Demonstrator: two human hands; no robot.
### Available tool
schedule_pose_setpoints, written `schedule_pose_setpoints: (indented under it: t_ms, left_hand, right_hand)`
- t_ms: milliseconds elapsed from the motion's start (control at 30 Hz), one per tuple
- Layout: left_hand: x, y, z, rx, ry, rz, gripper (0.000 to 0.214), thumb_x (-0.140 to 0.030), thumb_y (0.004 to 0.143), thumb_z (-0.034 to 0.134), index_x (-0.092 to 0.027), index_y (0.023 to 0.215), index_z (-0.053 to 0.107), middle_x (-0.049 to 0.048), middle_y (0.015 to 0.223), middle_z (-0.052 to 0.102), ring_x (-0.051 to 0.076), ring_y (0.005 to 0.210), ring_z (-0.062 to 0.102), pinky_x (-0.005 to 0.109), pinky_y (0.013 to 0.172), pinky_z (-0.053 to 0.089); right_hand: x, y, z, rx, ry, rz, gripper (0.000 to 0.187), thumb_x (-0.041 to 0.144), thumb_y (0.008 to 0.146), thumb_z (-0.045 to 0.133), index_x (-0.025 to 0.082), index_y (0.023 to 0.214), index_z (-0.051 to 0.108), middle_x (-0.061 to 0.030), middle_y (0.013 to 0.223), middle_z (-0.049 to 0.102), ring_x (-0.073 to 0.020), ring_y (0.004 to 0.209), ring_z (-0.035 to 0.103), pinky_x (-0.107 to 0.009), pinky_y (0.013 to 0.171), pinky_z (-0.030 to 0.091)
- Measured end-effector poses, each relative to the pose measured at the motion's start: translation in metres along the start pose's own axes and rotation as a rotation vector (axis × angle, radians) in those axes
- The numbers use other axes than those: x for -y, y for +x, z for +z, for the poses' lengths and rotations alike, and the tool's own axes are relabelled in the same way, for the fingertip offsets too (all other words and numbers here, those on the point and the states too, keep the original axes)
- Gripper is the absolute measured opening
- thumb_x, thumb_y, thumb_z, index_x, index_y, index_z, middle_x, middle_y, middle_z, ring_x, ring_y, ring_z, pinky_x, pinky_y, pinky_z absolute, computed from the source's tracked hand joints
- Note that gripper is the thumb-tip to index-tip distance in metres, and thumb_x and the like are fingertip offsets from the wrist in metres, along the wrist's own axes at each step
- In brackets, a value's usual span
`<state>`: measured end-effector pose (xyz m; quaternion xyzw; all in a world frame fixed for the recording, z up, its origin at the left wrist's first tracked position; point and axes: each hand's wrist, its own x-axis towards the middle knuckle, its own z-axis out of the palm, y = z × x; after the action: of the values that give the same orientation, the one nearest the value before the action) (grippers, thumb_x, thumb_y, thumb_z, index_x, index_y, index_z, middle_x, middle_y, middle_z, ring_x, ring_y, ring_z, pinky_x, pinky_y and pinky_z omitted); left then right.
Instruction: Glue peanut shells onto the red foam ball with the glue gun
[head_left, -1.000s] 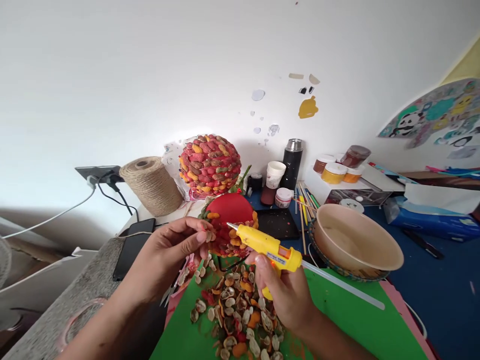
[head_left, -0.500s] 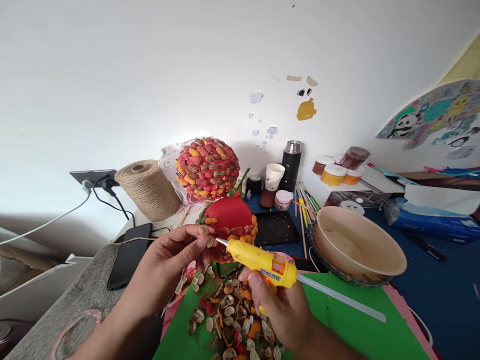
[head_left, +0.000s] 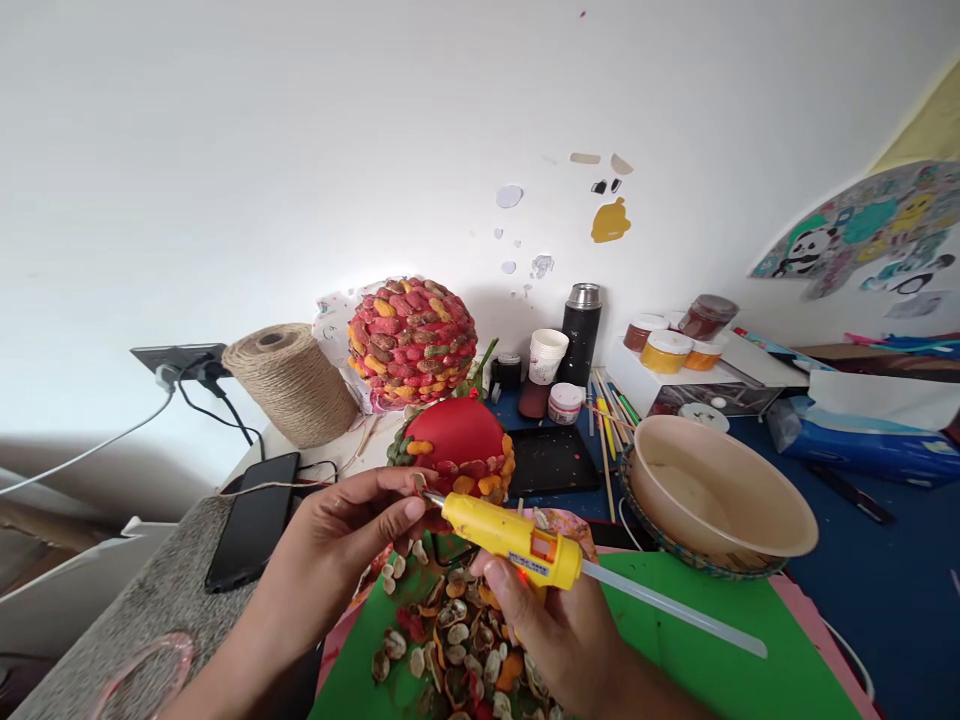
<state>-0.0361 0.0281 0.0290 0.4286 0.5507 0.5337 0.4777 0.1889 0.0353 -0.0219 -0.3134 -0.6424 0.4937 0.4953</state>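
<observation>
My right hand (head_left: pixel 544 620) is wrapped round a yellow hot glue gun (head_left: pixel 510 540), with a clear glue stick (head_left: pixel 675 610) poking out of its back. The metal nozzle points left and meets a small peanut shell (head_left: pixel 420 485) pinched in the fingertips of my left hand (head_left: pixel 337 540). Just behind the hands sits a red ball (head_left: pixel 459 432), partly covered with green, orange and red peanut shells; its lower part is hidden. Loose peanut shells (head_left: pixel 457 635), plain and painted, lie piled on green paper (head_left: pixel 645 640) below the hands.
A ball fully covered in peanut shells (head_left: pixel 412 340) stands behind, beside a twine spool (head_left: pixel 292 385). At left are a phone (head_left: pixel 251 520) and a power strip (head_left: pixel 180 360). To the right stand a beige bowl (head_left: pixel 720 490), paper cups (head_left: pixel 547 355), a black thermos (head_left: pixel 582 335) and paint jars (head_left: pixel 666 350).
The glue gun has shifted slightly left and down, its nozzle now at the peanut shell in my left fingers. My left hand has dropped a little. The view has shifted slightly.
</observation>
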Motion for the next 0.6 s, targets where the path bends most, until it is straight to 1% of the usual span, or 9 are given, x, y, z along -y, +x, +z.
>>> schedule_pose_setpoints:
  t_ms: [67,133,200,233,300,367,467,600]
  left_hand:
    - [0.0004,-0.0016,-0.0006,-0.031,0.037,0.017,0.045,-0.058,0.068,0.112,-0.023,0.092,0.097,0.0129,0.102,0.091,0.028,0.087,0.083,0.033,0.077,0.071]
    - [0.0009,-0.0036,-0.0021,-0.059,0.054,0.047,0.044,-0.059,0.069,0.111,-0.023,0.091,0.097,0.012,0.098,0.091,0.025,0.08,0.081,0.029,0.071,0.068]
    - [0.0005,-0.005,-0.0037,-0.069,0.054,0.065,0.041,-0.058,0.072,0.11,-0.023,0.09,0.096,0.0116,0.097,0.091,0.025,0.081,0.081,0.029,0.071,0.068]
    - [-0.0002,-0.0051,-0.0041,-0.072,0.053,0.071,0.04,-0.056,0.072,0.11,-0.023,0.09,0.096,0.0117,0.098,0.091,0.027,0.084,0.082,0.031,0.074,0.069]
    - [-0.0023,-0.0042,-0.0043,-0.074,0.055,0.08,0.038,-0.054,0.071,0.11,-0.024,0.09,0.096,0.0119,0.099,0.091,0.03,0.089,0.084,0.034,0.08,0.071]
    - [-0.0044,-0.0022,-0.0034,-0.077,0.047,0.1,0.038,-0.05,0.069,0.112,-0.024,0.09,0.096,0.0118,0.1,0.091,0.031,0.092,0.085,0.036,0.083,0.072]
    - [-0.0044,0.0006,-0.0016,-0.043,-0.005,0.095,0.037,-0.049,0.067,0.113,-0.023,0.088,0.096,0.0112,0.098,0.091,0.029,0.088,0.084,0.035,0.081,0.072]
    - [0.0012,0.002,0.0006,-0.029,-0.109,0.001,0.041,-0.051,0.065,0.115,-0.022,0.085,0.094,0.01,0.093,0.09,0.025,0.079,0.083,0.032,0.076,0.071]
  right_hand:
    - [0.0001,0.0002,0.0008,-0.002,0.006,-0.013,0.052,0.062,0.115,0.064,0.022,0.084,0.08,-0.0018,0.063,0.055,-0.0198,0.056,0.056,-0.03,0.052,0.053]
    - [0.0006,0.0001,0.0013,0.002,0.013,-0.009,0.047,0.059,0.114,0.066,0.022,0.09,0.083,-0.0029,0.065,0.059,-0.02,0.056,0.057,-0.029,0.051,0.053]
    - [0.0007,-0.0004,0.0015,0.018,0.018,-0.006,0.043,0.057,0.113,0.067,0.022,0.094,0.084,-0.0041,0.068,0.064,-0.0197,0.056,0.057,-0.028,0.049,0.051]
    - [0.0003,-0.0006,0.0015,0.025,0.017,-0.009,0.042,0.056,0.113,0.067,0.022,0.095,0.084,-0.0043,0.068,0.064,-0.0194,0.056,0.056,-0.028,0.048,0.05]
    - [-0.0009,-0.0011,0.0011,0.028,0.002,-0.013,0.042,0.055,0.113,0.068,0.022,0.093,0.084,-0.0033,0.066,0.062,-0.0189,0.054,0.053,-0.028,0.047,0.048]
    - [-0.002,-0.0013,0.0004,0.018,-0.027,-0.011,0.042,0.054,0.113,0.068,0.022,0.088,0.082,-0.0012,0.062,0.056,-0.0184,0.053,0.052,-0.027,0.046,0.046]
    - [-0.0014,-0.0007,-0.0009,0.007,-0.064,-0.03,0.043,0.049,0.113,0.067,0.022,0.08,0.077,-0.0009,0.061,0.055,-0.0186,0.053,0.054,-0.028,0.048,0.048]
    - [0.0032,0.0009,-0.0018,-0.004,-0.083,-0.072,0.04,0.044,0.112,0.067,0.023,0.078,0.076,-0.0028,0.062,0.061,-0.0203,0.056,0.059,-0.028,0.049,0.05]
